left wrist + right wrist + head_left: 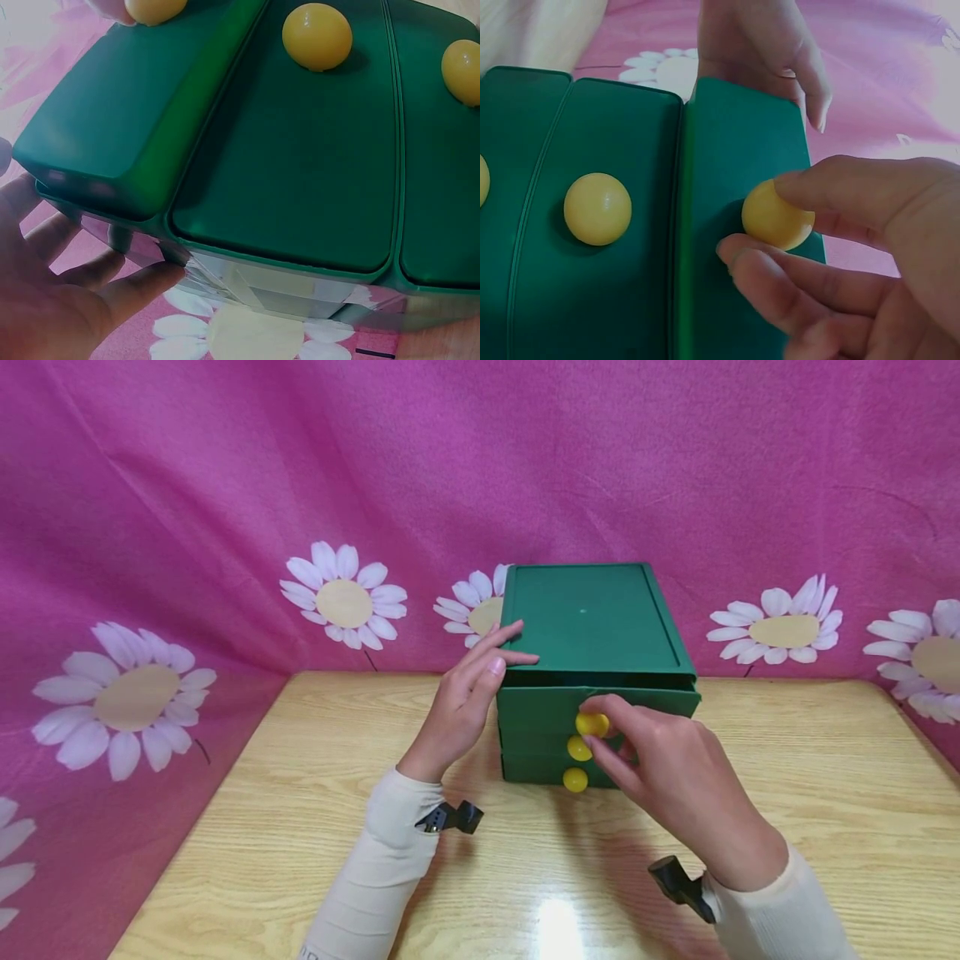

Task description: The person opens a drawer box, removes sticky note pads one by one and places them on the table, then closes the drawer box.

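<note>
A green drawer box [592,618] with a yellow round knob on each of its 3 drawers stands on the table. The top drawer [540,714] sticks out a little, leaving a dark gap under the lid. My right hand [675,768] pinches the top knob [772,217] between thumb and fingers. Below it, the middle knob [598,209] and the bottom knob [575,779] are untouched. With fingers fairly straight and spread, my left hand [465,702] rests against the box's left side and top edge; in the left wrist view its fingers [142,289] touch the side wall.
The box stands on a light wooden table [337,760], near its back edge. Behind and to the left hangs a pink cloth [420,460] printed with white daisies. A black wrist camera [453,817] sits on the left sleeve, another camera [681,887] on the right.
</note>
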A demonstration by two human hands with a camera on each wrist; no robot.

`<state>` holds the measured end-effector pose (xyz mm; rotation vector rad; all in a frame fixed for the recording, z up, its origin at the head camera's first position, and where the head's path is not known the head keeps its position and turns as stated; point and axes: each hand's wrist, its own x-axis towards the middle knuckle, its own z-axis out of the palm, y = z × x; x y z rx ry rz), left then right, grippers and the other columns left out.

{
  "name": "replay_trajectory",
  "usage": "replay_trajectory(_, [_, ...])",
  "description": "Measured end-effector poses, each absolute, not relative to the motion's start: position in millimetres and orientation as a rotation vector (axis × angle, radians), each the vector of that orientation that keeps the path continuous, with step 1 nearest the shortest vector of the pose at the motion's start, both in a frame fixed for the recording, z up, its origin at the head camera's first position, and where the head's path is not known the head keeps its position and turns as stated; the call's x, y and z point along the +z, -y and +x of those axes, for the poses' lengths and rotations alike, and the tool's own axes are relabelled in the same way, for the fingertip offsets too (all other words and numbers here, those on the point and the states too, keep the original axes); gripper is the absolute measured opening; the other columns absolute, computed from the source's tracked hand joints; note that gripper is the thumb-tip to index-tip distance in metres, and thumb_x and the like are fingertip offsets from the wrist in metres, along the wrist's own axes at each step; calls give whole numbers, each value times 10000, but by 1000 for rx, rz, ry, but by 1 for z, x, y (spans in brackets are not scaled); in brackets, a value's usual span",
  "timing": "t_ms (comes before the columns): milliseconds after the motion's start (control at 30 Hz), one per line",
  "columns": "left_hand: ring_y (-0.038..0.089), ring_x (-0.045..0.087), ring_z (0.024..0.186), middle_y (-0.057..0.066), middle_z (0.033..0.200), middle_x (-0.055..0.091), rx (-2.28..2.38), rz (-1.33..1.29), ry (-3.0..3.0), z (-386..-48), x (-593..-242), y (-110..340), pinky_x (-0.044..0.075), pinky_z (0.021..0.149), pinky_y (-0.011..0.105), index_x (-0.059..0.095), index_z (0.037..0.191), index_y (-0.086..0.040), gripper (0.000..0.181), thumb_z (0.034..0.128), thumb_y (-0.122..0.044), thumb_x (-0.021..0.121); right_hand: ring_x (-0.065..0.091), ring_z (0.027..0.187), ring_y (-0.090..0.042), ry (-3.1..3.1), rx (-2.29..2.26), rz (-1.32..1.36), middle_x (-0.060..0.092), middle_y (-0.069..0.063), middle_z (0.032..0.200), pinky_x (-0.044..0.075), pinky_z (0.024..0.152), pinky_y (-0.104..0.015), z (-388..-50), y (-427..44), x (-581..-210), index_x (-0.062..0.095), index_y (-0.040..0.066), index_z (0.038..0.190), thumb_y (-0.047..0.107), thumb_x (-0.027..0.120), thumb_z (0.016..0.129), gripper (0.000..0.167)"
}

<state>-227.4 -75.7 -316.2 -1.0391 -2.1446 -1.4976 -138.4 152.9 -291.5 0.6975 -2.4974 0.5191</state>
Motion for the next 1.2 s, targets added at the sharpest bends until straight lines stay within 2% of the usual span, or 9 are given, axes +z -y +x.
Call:
replay_trajectory(433, [110, 174, 1454, -39, 1513, 388, -1503, -1041, 2157, -229, -317, 76, 223, 1153, 403, 667, 1205, -120, 431, 1051, -308, 311, 545, 536, 7, 2499, 478, 718, 680, 79, 747, 436, 476, -209, -133, -154, -288, 614, 196, 1056, 230, 762, 811, 289])
replay_trajectory(600, [116, 176, 1454, 3, 1515, 389, -1518, -1042, 2156, -227, -314, 76, 216, 1154, 408, 663, 1206, -91, 403, 1048, -224, 317, 526, 533, 15, 2490, 473, 726, 667, 86, 737, 432, 478, -214, -132, -154, -287, 618, 195, 1049, 220, 759, 806, 282])
replay_trajectory(767, [105, 180, 1450, 97, 1508, 391, -1566, -1027, 2168, -212, -299, 75, 215, 1155, 420, 651, 1192, -8, 382, 1031, -123, 324, 530, 541, 10, 2493, 474, 728, 664, 89, 734, 427, 477, -220, -131, -154, -287, 622, 196, 1045, 225, 755, 808, 273])
replay_trajectory(1000, [87, 183, 1445, 122, 1504, 388, -1581, -1003, 2206, -202, -289, 74, 253, 1141, 413, 641, 1191, 22, 378, 1027, -106, 325, 527, 542, -1, 2500, 469, 731, 659, 93, 722, 414, 467, -224, -129, -154, -286, 620, 201, 1032, 228, 754, 807, 263])
replay_trajectory(1200, [201, 194, 1458, 128, 1501, 391, -1579, -1012, 2194, -203, -289, 74, 255, 1140, 422, 643, 1188, 20, 375, 1027, -106, 329, 511, 537, 3, 2493, 462, 745, 648, 107, 712, 396, 458, -219, -127, -154, -285, 619, 207, 1029, 225, 757, 801, 267])
